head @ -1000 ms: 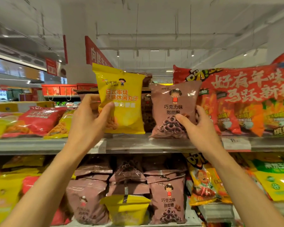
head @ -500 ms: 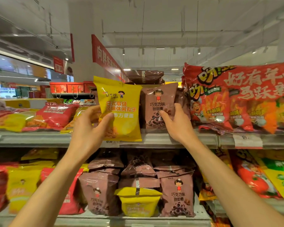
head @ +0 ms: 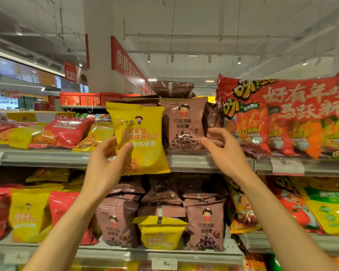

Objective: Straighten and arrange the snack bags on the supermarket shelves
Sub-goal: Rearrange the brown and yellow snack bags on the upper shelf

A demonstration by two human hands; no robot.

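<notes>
Supermarket aisle, grey metal upper shelf at eye level. Yellow foil snack bag is off the shelf, pinched at its lower left by the left hand, hanging in front of the shelf lip. Brown foil chocolate-ring bag now stands upright on the shelf just beside it; the right hand has let go, fingers relaxed, just beside its right edge. So brown is placed, yellow likely next. Brown label reads 巧克力味 甜甜圈; yellow reads 日式串烧风味休闲丸子. Big red multipack at right; price tag shows 19.
</notes>
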